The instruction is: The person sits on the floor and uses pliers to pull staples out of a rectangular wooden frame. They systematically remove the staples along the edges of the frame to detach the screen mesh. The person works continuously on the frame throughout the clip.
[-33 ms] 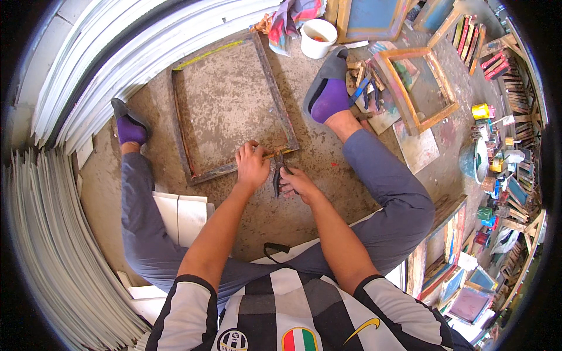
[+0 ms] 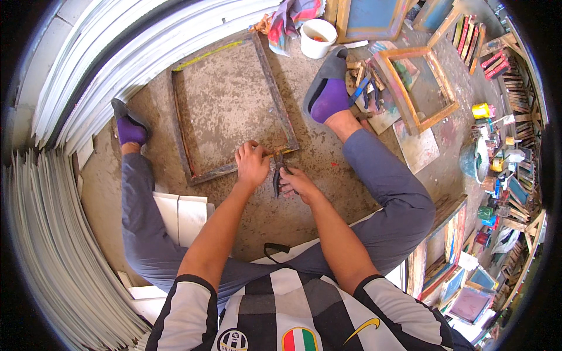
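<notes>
A worn, empty wooden frame (image 2: pixel 273 95) lies on the floor between my legs, with a yellow streak along its far bar. My left hand (image 2: pixel 253 165) is closed over its near bar, fingers wrapped across the wood towards the right corner. Just to the right, my right hand (image 2: pixel 298 183) grips a pair of dark-handled pliers (image 2: pixel 277 182). Their jaws meet the near bar close to that corner. What the jaws pinch, if anything, is too small to make out.
Stacked white sheets (image 2: pixel 52 251) line the left and far sides. Beyond the frame stand a white bucket (image 2: pixel 318 38) and a checked cloth (image 2: pixel 285 26). By my right foot are tools and another wooden frame (image 2: pixel 405 96). Paint pots, including a yellow one (image 2: pixel 480 111), crowd the right.
</notes>
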Tool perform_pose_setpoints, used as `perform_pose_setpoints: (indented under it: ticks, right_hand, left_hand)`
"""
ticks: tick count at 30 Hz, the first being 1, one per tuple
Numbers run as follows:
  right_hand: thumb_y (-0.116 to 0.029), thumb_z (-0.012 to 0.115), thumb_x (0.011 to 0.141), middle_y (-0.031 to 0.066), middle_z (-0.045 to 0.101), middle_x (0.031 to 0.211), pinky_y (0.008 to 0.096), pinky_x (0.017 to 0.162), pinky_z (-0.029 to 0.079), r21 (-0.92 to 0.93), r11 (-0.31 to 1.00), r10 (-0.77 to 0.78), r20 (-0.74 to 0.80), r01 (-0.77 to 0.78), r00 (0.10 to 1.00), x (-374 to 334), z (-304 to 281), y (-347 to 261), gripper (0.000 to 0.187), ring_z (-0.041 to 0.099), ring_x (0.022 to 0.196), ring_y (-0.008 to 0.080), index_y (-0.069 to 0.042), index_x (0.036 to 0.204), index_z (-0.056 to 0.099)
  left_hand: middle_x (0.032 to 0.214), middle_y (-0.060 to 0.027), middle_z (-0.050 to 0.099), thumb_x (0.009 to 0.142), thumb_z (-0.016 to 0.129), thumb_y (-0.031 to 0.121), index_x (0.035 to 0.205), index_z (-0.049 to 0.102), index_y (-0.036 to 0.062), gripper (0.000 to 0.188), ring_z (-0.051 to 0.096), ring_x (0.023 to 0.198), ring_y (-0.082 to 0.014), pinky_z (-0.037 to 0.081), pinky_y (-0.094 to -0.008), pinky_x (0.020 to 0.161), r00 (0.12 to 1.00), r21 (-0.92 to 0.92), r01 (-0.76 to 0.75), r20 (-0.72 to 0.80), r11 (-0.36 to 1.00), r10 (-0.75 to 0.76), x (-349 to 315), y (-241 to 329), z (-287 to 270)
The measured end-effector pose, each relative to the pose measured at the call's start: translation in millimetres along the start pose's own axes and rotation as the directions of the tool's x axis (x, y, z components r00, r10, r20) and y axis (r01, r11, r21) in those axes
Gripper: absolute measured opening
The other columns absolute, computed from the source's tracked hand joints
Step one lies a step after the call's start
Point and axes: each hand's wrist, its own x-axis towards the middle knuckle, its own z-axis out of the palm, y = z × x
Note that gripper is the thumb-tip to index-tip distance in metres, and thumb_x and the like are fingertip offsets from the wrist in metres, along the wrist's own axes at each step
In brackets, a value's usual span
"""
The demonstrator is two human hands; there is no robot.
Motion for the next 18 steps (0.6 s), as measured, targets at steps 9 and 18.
perform_pose_setpoints:
  ticks: [9,18]
  right_hand:
    - [-0.054,0.06,0.096,0.0146,0.067,0.103,0.044,0.065,0.055,0.027,0.993,0.112,-0.01,-0.112,0.994,-8,11,-12,0.055,0.066,0.086,0.0272,-0.008,0.125,0.055]
    - [-0.055,0.06,0.096,0.0193,0.067,0.107,0.0497,0.065,0.052,0.14,0.974,0.175,0.025,-0.177,0.984,1,7,-5,0.054,0.066,0.094,0.0328,-0.01,0.124,0.055]
  left_hand:
    - [0.132,-0.0096,0.054,0.081,0.061,0.034,0.097,0.078,0.0157,0.03,0.038,0.132,-0.036,0.02,-0.0549,0.115,0.945,-0.088,0.307,0.149,0.948,-0.292,21,-47,48]
    - [0.131,-0.0121,0.059,0.084,0.056,0.037,0.09,0.08,0.018,0.032,0.044,0.13,-0.0368,0.024,-0.0525,0.114,0.895,-0.229,0.411,0.282,0.882,-0.344,30,-38,38]
